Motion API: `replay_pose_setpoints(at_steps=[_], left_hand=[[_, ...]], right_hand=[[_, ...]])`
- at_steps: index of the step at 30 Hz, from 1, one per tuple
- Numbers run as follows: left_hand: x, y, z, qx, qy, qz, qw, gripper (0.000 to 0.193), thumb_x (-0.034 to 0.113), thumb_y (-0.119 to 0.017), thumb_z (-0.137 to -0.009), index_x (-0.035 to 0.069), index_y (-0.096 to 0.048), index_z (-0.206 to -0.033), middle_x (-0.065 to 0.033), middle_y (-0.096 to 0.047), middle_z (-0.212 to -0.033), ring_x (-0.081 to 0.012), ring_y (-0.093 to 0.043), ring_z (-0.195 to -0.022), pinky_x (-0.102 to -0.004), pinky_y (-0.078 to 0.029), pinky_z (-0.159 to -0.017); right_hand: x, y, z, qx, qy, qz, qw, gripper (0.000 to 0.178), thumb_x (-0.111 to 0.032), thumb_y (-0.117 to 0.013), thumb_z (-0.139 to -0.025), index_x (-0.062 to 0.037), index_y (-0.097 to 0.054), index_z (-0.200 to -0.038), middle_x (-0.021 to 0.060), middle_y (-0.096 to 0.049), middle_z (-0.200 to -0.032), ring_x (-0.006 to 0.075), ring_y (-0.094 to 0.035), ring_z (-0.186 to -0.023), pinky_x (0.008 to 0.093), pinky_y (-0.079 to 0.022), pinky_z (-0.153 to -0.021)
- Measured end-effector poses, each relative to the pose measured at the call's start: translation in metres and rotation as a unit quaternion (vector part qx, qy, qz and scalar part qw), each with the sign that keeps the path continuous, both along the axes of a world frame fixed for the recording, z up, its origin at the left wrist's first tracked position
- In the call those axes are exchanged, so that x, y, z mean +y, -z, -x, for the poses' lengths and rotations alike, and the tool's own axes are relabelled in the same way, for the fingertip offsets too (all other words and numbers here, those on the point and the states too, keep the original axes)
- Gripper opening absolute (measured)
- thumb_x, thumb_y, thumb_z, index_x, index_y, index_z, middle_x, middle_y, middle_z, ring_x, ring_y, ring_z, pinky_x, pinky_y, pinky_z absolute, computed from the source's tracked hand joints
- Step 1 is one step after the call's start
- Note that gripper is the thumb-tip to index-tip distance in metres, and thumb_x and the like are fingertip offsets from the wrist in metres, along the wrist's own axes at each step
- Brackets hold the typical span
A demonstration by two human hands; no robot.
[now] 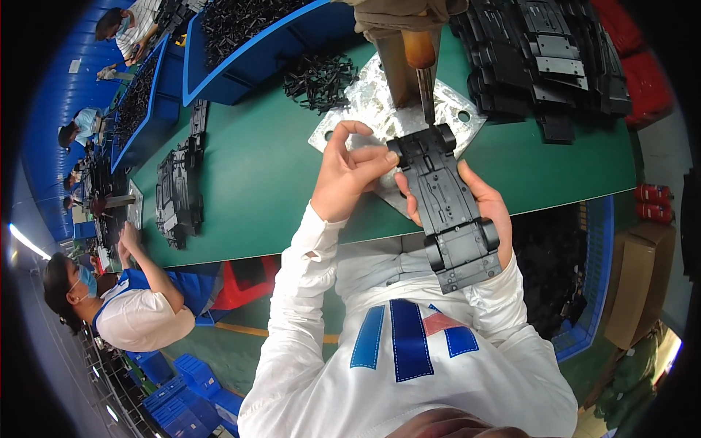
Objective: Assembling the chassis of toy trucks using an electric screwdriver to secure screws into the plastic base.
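A black plastic toy car chassis point(441, 196) is held tilted over the table's near edge, its underside details facing up. My right hand point(488, 203) grips it from beneath, with the thumb along the right edge and fingertips showing at the left edge. My left hand point(350, 174) has its thumb and fingers closed at the chassis's far left corner, beside a wheel; whether a small part lies between them is hidden. Just beyond the far end of the chassis, a metal rod tool point(426, 93) with a brown handle points down over a shiny foil-covered plate point(371, 104).
Small black parts point(320, 80) lie heaped left of the plate, near a blue bin point(241, 67) of similar parts. Chassis stacks point(551, 62) stand at far right, more chassis point(179, 193) at left. A co-worker point(139, 310) sits left along the green table point(255, 182).
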State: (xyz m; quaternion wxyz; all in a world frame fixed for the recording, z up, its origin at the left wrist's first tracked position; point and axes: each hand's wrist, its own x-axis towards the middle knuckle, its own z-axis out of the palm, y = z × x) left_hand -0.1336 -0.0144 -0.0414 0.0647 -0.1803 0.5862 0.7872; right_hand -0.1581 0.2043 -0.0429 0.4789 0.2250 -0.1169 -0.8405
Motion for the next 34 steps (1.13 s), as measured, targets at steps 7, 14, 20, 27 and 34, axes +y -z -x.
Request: replay_pose_setpoints(at_steps=[7, 14, 20, 27, 34], left_hand=[[0.025, -0.008, -0.027, 0.032, 0.010, -0.004, 0.999, 0.052, -0.004, -0.076, -0.085, 0.007, -0.037, -0.118, -0.0170, -0.066, -0.101, -0.0108, -0.066, -0.085, -0.0242, -0.053, -0.072], [0.037, -0.043, -0.063, 0.194, -0.011, 0.046, 0.980, 0.061, -0.015, -0.073, -0.078, 0.007, -0.031, -0.116, -0.0249, -0.069, -0.118, -0.0004, -0.041, -0.064, -0.0192, -0.039, -0.058], [0.038, -0.062, -0.113, 0.354, -0.055, 0.062, 0.932, 0.071, -0.001, -0.089, -0.072, 0.011, -0.030, -0.110, -0.0393, -0.067, -0.109, 0.0000, -0.029, -0.052, -0.0158, -0.032, -0.045], [0.020, -0.091, -0.116, 0.566, 0.037, 0.165, 0.807, 0.064, 0.007, -0.086, -0.080, -0.004, -0.027, -0.102, -0.0433, -0.066, -0.090, -0.0290, -0.072, -0.056, -0.0303, -0.055, -0.044], [0.003, -0.100, -0.122, 0.562, 0.094, 0.129, 0.812, 0.052, 0.007, -0.083, -0.083, 0.009, -0.035, -0.102, -0.0488, -0.062, -0.094, -0.0352, -0.072, -0.058, -0.0313, -0.053, -0.041]], right_hand=[[0.023, 0.003, -0.029, 0.088, -0.006, -0.066, 0.994, 0.062, -0.042, -0.035, -0.110, 0.0044, -0.036, -0.151, 0.0283, -0.046, -0.148, 0.0395, -0.055, -0.129, 0.0493, -0.052, -0.105], [0.028, -0.019, -0.062, 0.180, 0.031, -0.140, 0.973, 0.065, -0.047, -0.041, -0.107, -0.0054, -0.032, -0.156, 0.0335, -0.048, -0.143, 0.0503, -0.059, -0.120, 0.0555, -0.060, -0.090], [0.041, -0.035, -0.080, 0.292, -0.054, -0.081, 0.951, 0.050, -0.026, -0.075, -0.090, -0.0067, -0.058, -0.133, 0.0288, -0.055, -0.139, 0.0477, -0.062, -0.119, 0.0569, -0.056, -0.096], [0.032, -0.041, -0.093, 0.414, 0.042, 0.086, 0.905, 0.040, 0.004, -0.066, -0.090, 0.0055, -0.060, -0.129, 0.0389, -0.048, -0.143, 0.0521, -0.035, -0.144, 0.0646, -0.022, -0.118], [0.016, -0.038, -0.089, 0.467, 0.065, 0.156, 0.868, 0.045, 0.001, -0.068, -0.091, 0.0025, -0.058, -0.135, 0.0405, -0.042, -0.147, 0.0522, -0.030, -0.146, 0.0692, -0.020, -0.116]])
